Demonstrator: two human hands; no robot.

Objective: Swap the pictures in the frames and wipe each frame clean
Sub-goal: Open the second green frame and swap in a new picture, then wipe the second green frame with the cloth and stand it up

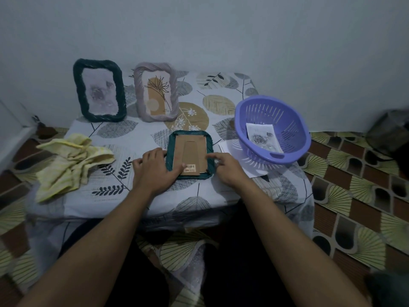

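Observation:
A teal frame point(190, 134) lies face down on the table, its brown cardboard backing point(190, 151) with a barcode label facing up. My left hand point(155, 169) holds the frame's left edge, thumb pressed on the backing near the label. My right hand point(223, 168) rests at the frame's right edge, its fingers touching the edge of the backing. A dark green frame point(99, 89) and a mauve frame point(156, 91), each with a picture in it, stand upright at the back. A yellow cloth point(70, 165) lies crumpled at the left.
A purple plastic basket point(272, 129) at the right holds a rose picture point(262, 138) and sits partly on white sheets of paper point(228, 147). The low table has a leaf-patterned cover point(137, 196). A wall stands close behind; patterned floor surrounds the table.

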